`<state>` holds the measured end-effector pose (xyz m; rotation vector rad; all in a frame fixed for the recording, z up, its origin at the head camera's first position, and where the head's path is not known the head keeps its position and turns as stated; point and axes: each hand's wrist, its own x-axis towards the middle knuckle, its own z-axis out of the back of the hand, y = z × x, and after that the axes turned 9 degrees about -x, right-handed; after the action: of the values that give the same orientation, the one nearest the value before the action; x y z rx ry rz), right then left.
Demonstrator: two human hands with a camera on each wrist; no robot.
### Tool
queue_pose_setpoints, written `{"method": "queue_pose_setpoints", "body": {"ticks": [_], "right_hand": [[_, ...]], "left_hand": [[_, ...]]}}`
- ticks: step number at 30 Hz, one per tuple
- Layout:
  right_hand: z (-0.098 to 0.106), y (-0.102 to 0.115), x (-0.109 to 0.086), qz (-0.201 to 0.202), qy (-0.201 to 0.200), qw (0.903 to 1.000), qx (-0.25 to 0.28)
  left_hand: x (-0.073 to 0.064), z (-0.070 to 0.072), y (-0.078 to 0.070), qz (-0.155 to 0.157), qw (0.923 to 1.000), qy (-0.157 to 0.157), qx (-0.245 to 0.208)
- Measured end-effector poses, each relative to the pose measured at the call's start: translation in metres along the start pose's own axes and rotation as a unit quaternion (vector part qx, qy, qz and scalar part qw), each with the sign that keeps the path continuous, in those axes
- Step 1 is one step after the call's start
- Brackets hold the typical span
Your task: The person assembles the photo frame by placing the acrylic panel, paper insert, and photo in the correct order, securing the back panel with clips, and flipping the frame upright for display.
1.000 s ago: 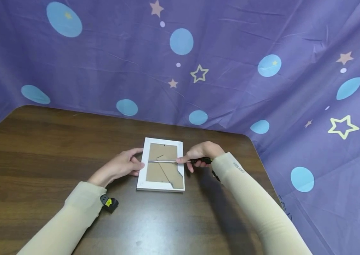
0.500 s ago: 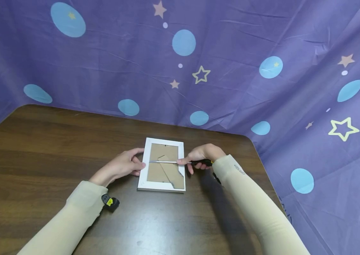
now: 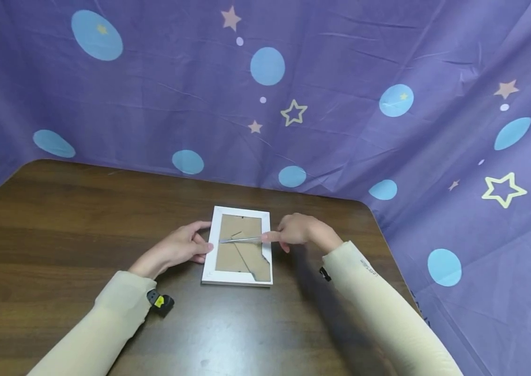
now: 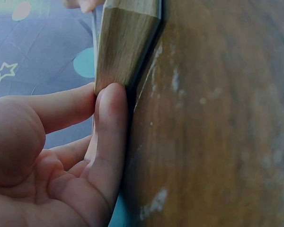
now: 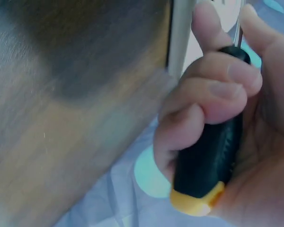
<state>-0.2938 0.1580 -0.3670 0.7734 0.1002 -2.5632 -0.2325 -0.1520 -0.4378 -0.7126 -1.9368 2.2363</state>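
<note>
A white picture frame [image 3: 211,265] lies face down on the table, its brown backing board [image 3: 232,261] showing. My left hand [image 3: 173,246] grips the frame's left edge, thumb on the rim; in the left wrist view the fingertips press against its wood-toned side [image 4: 125,45]. My right hand [image 3: 298,230] holds a screwdriver [image 5: 208,151] with a black and yellow handle, three fingers curled round it and the thumb and index finger at the shaft. That metal shaft [image 3: 246,239] crosses the backing, its tip at the inner left border. In the head view the hand hides the handle.
The dark wooden table [image 3: 82,219] carries the frame near its middle. A purple curtain [image 3: 152,78] with stars and blue spots hangs behind and to the right. A black strap device [image 3: 161,302] sits on the left wrist.
My right wrist has turned and shifted slightly right and down, and the screwdriver's handle has gone from sight in the head view. The left hand and the frame keep their places.
</note>
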Motion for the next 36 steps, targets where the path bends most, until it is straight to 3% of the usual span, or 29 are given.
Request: {"method": "queue_pose_setpoints", "body": {"ticks": [3,7,16,25,32,36], "right_hand": [[0.001,-0.002,-0.015,-0.024,-0.07,0.9963,-0.043],[-0.001,-0.008,-0.036,-0.04,-0.127,0.9894,-0.058],[-0.028,-0.016,-0.068,0.019,-0.231,0.9679,-0.098],[-0.051,-0.024,-0.079,0.089,-0.354,0.9146,-0.173],[-0.056,-0.021,-0.082,0.125,-0.41,0.8756,-0.223],[-0.057,-0.019,-0.081,0.128,-0.428,0.8621,-0.24]], "left_hand": [[0.0,0.0,-0.001,0.001,1.0,0.0,-0.002],[-0.001,0.0,0.0,0.004,1.0,-0.005,0.001],[0.0,-0.001,0.002,0.001,0.9999,-0.009,-0.008],[0.0,-0.003,0.0,0.0,0.9999,-0.01,-0.008],[0.001,-0.003,0.002,0.003,0.9999,-0.011,-0.009],[0.002,-0.003,0.003,0.003,0.9999,-0.012,-0.009]]}}
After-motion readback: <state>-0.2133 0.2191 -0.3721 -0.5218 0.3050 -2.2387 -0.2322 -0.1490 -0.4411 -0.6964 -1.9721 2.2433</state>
